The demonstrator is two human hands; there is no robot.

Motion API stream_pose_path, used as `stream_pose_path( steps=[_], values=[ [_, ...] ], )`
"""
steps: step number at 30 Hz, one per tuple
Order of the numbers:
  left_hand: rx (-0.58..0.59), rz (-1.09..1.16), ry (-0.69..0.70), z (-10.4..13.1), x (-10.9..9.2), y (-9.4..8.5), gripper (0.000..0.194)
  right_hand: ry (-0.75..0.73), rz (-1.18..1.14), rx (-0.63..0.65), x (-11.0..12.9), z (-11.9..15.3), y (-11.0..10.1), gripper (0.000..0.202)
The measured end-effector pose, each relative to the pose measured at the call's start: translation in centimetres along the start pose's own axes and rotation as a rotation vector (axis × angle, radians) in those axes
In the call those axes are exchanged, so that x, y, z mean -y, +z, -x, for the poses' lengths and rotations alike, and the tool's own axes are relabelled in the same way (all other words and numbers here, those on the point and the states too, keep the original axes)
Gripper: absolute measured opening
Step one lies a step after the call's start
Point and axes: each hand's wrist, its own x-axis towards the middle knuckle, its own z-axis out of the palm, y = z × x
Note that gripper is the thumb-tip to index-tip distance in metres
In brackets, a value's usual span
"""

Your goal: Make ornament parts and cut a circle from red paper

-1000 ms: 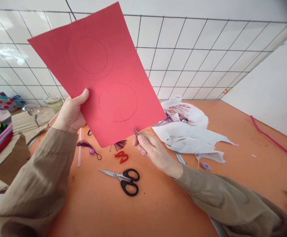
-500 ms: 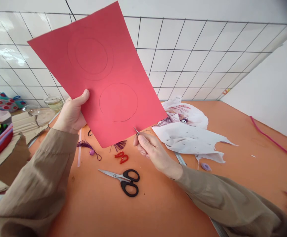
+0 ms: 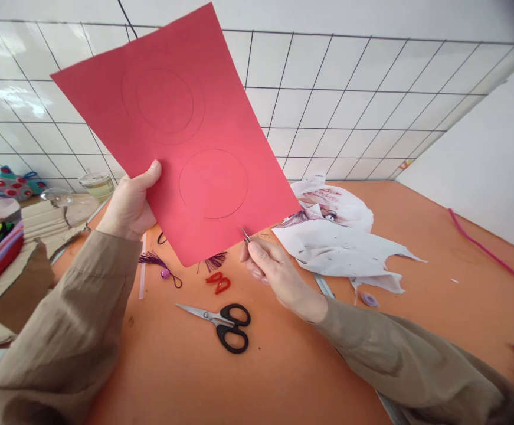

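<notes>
My left hand (image 3: pixel 133 198) grips the left edge of a red sheet of paper (image 3: pixel 230 124), thumb on its front. The sheet is held up tilted above the table. Two drawn circles, one inside the other, show on its upper part, and a single circle with a small gap lies below. Close to the sheet's lower edge, my right hand (image 3: pixel 272 265) pinches a thin pointed metal tool (image 3: pixel 244 234); its kind is unclear. The tip is at the paper, but contact cannot be made out. Black-handled scissors (image 3: pixel 221 324) lie on the table beneath.
On the orange table (image 3: pixel 172 378) lie a red bent pipe cleaner (image 3: pixel 218 282) and a purple tassel (image 3: pixel 153 258) with a bead. White crumpled paper (image 3: pixel 340 248) and a plastic bag (image 3: pixel 349 206) are at right. Cardboard (image 3: pixel 22 283) and a glass jar (image 3: pixel 96 184) stand left.
The red sheet has shifted very slightly. Both hands keep the same hold.
</notes>
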Motion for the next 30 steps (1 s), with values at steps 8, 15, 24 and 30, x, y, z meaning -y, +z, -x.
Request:
stream_pose_path(
  steps=[8,15,24,30],
  values=[
    [-0.006,0.008,0.002,-0.02,0.10,-0.04,0.015,-0.002,-0.007,0.004,-0.11,0.06,0.05,0.040],
    [-0.017,0.035,-0.006,0.01,0.08,0.11,0.017,-0.008,-0.012,-0.005,0.10,0.08,0.12,0.039],
    [-0.034,0.047,-0.013,-0.03,0.09,0.21,0.018,-0.023,-0.013,-0.007,-0.06,0.06,0.14,0.038],
    [-0.016,0.057,-0.011,0.01,0.10,0.16,0.019,-0.020,-0.014,-0.013,-0.03,0.04,0.09,0.038]
  ],
)
